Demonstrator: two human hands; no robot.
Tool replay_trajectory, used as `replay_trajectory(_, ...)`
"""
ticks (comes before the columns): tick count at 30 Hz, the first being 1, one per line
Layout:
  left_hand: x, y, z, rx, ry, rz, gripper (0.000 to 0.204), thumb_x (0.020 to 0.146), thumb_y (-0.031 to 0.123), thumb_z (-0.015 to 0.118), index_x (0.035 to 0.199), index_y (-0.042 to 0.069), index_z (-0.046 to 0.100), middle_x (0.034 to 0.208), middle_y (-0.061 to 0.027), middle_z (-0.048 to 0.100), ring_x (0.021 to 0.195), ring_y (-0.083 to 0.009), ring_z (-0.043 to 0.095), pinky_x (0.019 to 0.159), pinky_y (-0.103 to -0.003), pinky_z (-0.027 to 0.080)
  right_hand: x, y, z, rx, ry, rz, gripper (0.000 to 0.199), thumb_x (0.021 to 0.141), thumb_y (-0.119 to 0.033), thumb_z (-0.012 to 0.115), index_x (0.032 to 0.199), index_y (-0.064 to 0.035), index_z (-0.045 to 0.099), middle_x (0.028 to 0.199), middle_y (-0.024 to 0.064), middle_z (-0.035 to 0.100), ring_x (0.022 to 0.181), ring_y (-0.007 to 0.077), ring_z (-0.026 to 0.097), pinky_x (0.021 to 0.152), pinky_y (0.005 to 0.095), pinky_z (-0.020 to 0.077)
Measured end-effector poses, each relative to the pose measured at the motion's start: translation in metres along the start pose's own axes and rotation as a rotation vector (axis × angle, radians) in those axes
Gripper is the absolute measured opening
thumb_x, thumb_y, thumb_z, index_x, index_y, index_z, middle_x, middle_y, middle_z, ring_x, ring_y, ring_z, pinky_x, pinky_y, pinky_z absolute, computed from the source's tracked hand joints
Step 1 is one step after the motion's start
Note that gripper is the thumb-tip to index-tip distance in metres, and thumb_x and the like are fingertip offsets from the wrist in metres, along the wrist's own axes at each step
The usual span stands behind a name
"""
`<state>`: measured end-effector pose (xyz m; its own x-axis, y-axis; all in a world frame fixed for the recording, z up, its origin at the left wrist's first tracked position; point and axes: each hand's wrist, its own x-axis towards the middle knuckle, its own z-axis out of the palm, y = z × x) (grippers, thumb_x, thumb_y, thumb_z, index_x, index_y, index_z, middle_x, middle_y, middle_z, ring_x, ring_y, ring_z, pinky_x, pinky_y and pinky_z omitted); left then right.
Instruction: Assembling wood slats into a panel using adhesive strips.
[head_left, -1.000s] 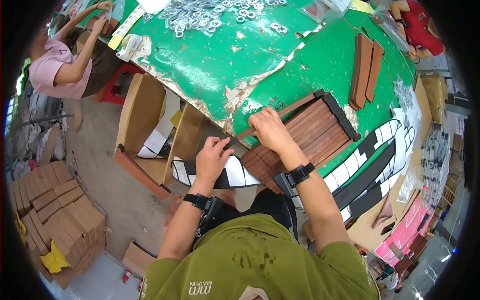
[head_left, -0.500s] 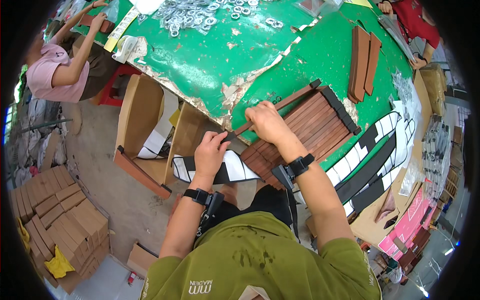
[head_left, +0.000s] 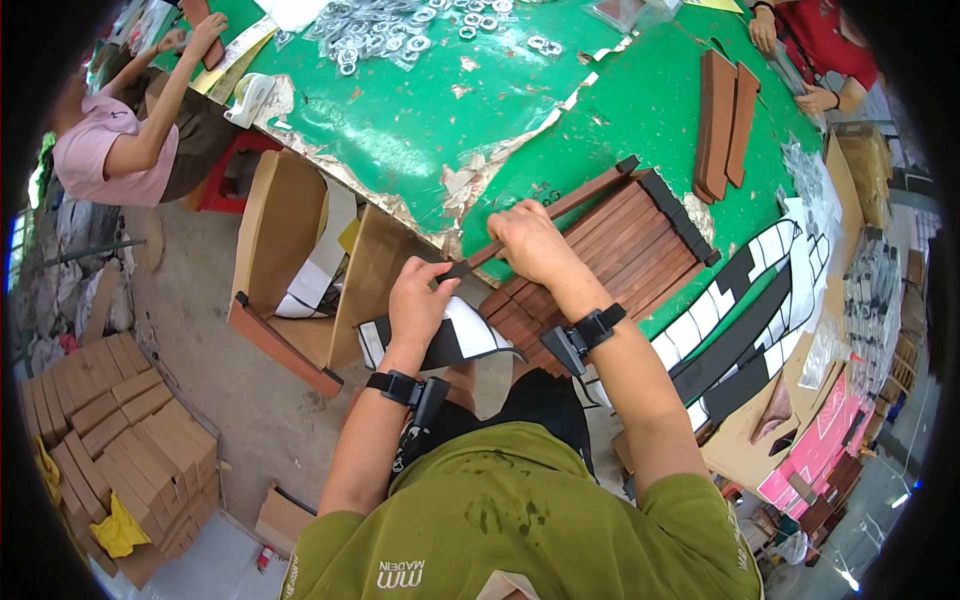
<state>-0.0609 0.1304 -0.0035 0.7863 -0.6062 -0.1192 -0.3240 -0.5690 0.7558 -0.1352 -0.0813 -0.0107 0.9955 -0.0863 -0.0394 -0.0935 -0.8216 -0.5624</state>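
My right hand (head_left: 535,242) is closed around a narrow brown wooden slat (head_left: 590,190) that runs slantwise over the green table's edge. A black cap sits on the slat's far end. At the near end, the thumb and fingers of my left hand (head_left: 417,305) pinch a dark end piece (head_left: 456,271). Right beside the slat lies a row of similar brown slats (head_left: 625,245), packed side by side, with black caps along their far ends. Below my left hand, a black-and-white curved strip (head_left: 470,330) hangs at the table's edge, partly hidden by the wrist.
On the green table (head_left: 400,130) lie bagged metal rings (head_left: 375,35), brown curved pieces (head_left: 725,125) and black-and-white strips (head_left: 740,310). An open cardboard box (head_left: 285,215) stands left of my hands, near stacked cartons (head_left: 130,430). Co-workers stand at far left and far right.
Both hands stay on the slat with only slight shifts. The hanging black-and-white strip has moved a little right. The co-workers' hands at far left and far right have moved.
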Motion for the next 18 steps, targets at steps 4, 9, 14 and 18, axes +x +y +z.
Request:
replay_trajectory(4, 0.000, 0.001, 0.000, -0.012, 0.000, -0.004, 0.025, 0.075, 0.009, 0.079, 0.098, 0.001, 0.074, 0.080, -0.0088, 0.058, 0.068, -0.0222, 0.057, 0.064, -0.033, 0.047, 0.000, 0.000, -0.002, -0.003, -0.017, 0.013, 0.021, 0.072, -0.004, 0.071, 0.088, -0.0059, 0.058, 0.090, 0.0118, 0.067, 0.099, 0.0306, 0.061, 0.101, 0.0441, 0.0381)
replay_trajectory(9, 0.004, 0.005, 0.004, 0.064, -0.025, 0.004, 0.022, 0.074, 0.013, 0.079, 0.093, 0.004, 0.074, 0.084, -0.0107, 0.059, 0.074, -0.0298, 0.061, 0.068, -0.039, 0.050, -0.006, -0.001, 0.000, -0.082, 0.019, 0.015, 0.027, 0.077, -0.006, 0.065, 0.104, -0.0102, 0.063, 0.095, 0.0088, 0.068, 0.105, 0.0296, 0.060, 0.101, 0.0473, 0.0376)
replay_trajectory(14, 0.004, 0.000, -0.003, 0.105, -0.044, -0.011, 0.017, 0.076, 0.009, 0.076, 0.091, 0.002, 0.072, 0.081, -0.0114, 0.056, 0.071, -0.0282, 0.059, 0.065, -0.038, 0.049, -0.021, -0.040, 0.021, -0.081, 0.063, -0.184, 0.046, 0.088, -0.013, 0.056, 0.131, -0.0290, 0.060, 0.142, 0.0068, 0.053, 0.131, 0.0277, 0.048, 0.112, 0.0587, 0.0280)
replay_trajectory(18, -0.003, -0.005, 0.000, 0.114, -0.048, 0.008, 0.026, 0.077, 0.008, 0.074, 0.103, 0.004, 0.070, 0.089, -0.0097, 0.057, 0.072, -0.0270, 0.059, 0.066, -0.038, 0.049, -0.027, -0.046, 0.031, -0.129, -0.011, -0.082, 0.046, 0.089, -0.014, 0.055, 0.132, -0.0289, 0.060, 0.144, 0.0054, 0.051, 0.137, 0.0259, 0.044, 0.117, 0.0610, 0.0212)
